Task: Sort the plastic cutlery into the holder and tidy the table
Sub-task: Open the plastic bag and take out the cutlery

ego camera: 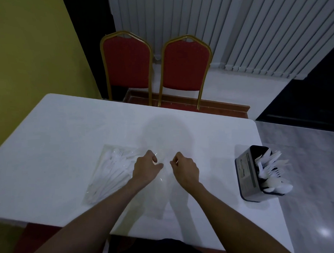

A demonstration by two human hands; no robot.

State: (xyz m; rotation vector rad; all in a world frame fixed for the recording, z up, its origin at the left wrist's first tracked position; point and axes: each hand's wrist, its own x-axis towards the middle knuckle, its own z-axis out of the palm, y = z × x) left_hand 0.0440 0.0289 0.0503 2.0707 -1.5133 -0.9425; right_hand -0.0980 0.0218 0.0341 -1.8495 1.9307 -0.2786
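Observation:
A clear plastic bag [110, 172] of white plastic cutlery lies on the white table [67, 130], left of centre. Beside it, a second clear plastic bag [156, 201] that looks empty lies flat in the middle and reaches toward the near edge. My left hand [145, 170] and my right hand [185, 170] sit side by side at this bag's far end, with fingers curled and pinched on its edge. The dark cutlery holder [247, 172] stands at the right edge of the table, filled with white forks and spoons [273, 171].
Two red chairs with gold frames [127, 63] [184, 66] stand behind the table's far edge. A yellow wall is at the left, white vertical blinds at the back. The shiny grey floor [309, 206] is close beside the holder.

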